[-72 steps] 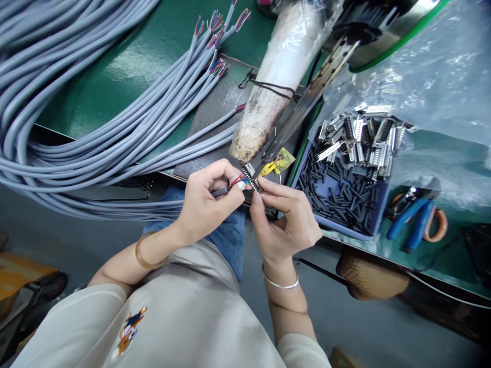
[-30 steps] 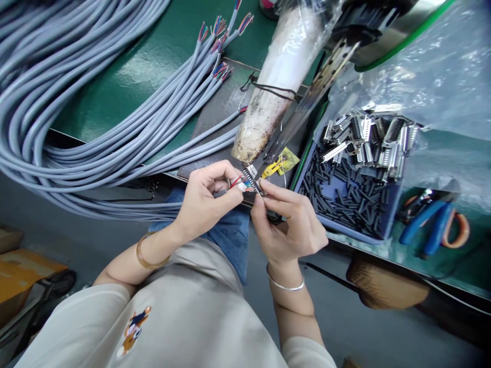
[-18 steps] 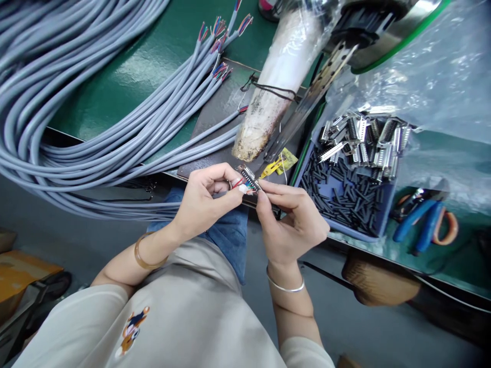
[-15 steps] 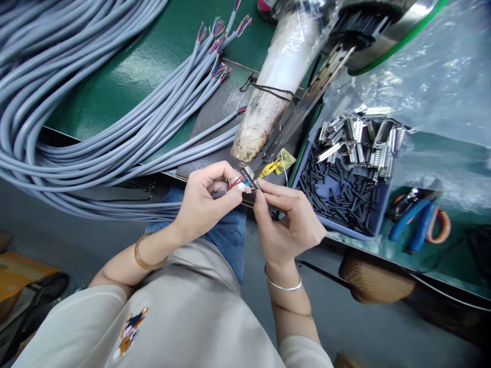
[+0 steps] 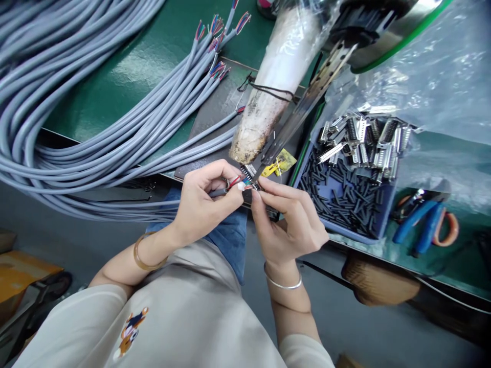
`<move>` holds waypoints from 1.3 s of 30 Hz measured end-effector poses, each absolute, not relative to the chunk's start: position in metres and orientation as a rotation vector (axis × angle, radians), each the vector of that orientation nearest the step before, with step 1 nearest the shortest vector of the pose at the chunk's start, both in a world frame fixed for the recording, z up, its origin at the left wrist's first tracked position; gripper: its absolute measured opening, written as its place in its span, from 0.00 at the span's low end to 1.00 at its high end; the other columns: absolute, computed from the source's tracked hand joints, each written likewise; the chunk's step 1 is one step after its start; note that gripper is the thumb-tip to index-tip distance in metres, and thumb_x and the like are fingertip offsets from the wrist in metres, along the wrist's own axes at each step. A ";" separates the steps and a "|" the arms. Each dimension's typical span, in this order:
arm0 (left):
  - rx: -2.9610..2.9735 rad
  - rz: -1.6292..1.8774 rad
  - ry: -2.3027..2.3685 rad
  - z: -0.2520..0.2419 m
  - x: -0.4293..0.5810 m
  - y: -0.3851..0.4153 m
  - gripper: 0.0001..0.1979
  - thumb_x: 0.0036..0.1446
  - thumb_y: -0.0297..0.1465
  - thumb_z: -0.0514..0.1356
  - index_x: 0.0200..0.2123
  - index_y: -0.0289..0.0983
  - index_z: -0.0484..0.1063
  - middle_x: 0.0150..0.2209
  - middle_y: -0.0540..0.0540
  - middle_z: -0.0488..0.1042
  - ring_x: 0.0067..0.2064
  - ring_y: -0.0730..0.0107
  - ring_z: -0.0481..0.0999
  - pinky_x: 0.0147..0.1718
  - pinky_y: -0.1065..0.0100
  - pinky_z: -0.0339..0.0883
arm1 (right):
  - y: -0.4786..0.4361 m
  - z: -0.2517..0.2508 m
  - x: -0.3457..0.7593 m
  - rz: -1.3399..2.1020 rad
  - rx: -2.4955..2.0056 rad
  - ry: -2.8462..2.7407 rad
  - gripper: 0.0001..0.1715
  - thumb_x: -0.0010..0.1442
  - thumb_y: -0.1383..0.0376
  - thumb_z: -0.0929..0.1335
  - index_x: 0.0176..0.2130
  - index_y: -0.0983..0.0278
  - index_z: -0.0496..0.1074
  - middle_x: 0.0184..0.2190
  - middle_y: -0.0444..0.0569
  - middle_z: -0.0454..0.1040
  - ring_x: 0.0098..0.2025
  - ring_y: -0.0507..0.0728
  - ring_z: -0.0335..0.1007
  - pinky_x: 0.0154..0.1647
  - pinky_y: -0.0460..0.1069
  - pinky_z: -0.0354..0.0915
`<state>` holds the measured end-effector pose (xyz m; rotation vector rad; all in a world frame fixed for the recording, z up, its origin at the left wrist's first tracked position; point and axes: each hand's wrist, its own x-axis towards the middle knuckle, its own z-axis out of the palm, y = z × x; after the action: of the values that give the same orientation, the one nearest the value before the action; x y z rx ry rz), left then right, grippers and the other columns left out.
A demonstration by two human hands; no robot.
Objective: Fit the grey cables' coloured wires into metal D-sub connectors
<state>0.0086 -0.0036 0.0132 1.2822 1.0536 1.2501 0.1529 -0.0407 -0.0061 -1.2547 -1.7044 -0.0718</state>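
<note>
My left hand (image 5: 209,202) pinches the stripped end of a grey cable (image 5: 218,192), its thin coloured wires (image 5: 235,180) fanning out past the fingertips. Those wires meet a small multi-pin connector (image 5: 249,171), whose near end is between the thumb and fingers of my right hand (image 5: 287,217). Directly above the connector is the dark tip of a soldering iron (image 5: 264,159), slanting down from the upper right; whether it touches the pins I cannot tell. A white covering sits on my left thumb tip. Part of the connector is hidden by the iron and my fingers.
Many grey cables (image 5: 115,138) with stripped ends lie to the left. On the right, a blue tray (image 5: 379,225) holds metal connectors (image 5: 360,135) and black sleeves (image 5: 345,204), beside blue-handled pliers (image 5: 420,220). A wrapped white tube (image 5: 272,76) and a yellow sponge (image 5: 286,161) are ahead.
The connector has shifted slightly up and left, under the iron's tip. More of the grey cable shows below my left fingers. My right hand has tilted a little.
</note>
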 end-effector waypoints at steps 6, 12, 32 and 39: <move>1.265 1.160 1.033 0.011 0.005 -0.003 0.07 0.53 0.25 0.65 0.24 0.35 0.71 0.28 0.48 0.75 0.29 0.77 0.69 0.26 0.76 0.62 | -0.043 -0.007 0.154 -0.173 -1.225 -1.771 0.10 0.58 0.73 0.76 0.37 0.63 0.74 0.42 0.50 0.85 0.40 0.52 0.83 0.43 0.44 0.78; 1.232 1.102 1.087 0.009 0.006 -0.004 0.06 0.51 0.26 0.64 0.24 0.35 0.70 0.27 0.49 0.72 0.28 0.78 0.68 0.25 0.76 0.62 | -0.043 -0.011 0.156 -0.149 -1.228 -1.777 0.10 0.58 0.74 0.75 0.36 0.63 0.72 0.42 0.51 0.85 0.39 0.52 0.83 0.40 0.45 0.78; 1.141 1.069 1.012 0.011 0.002 0.000 0.08 0.50 0.26 0.66 0.24 0.35 0.69 0.26 0.50 0.72 0.26 0.80 0.65 0.23 0.78 0.61 | -0.047 -0.006 0.155 -0.097 -1.251 -1.772 0.11 0.59 0.74 0.75 0.36 0.62 0.71 0.42 0.48 0.85 0.38 0.52 0.84 0.39 0.45 0.77; 1.145 1.015 0.907 0.007 -0.006 -0.008 0.13 0.50 0.24 0.69 0.39 0.36 0.71 0.28 0.53 0.73 0.25 0.83 0.67 0.23 0.80 0.62 | -0.050 -0.008 0.157 -0.110 -1.287 -1.711 0.12 0.58 0.74 0.75 0.37 0.60 0.73 0.41 0.43 0.85 0.37 0.52 0.84 0.37 0.45 0.77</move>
<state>-0.0060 -0.0076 0.0074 1.1455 0.9069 1.0155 0.1567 -0.0504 -0.0077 -1.2870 -1.7107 -0.1099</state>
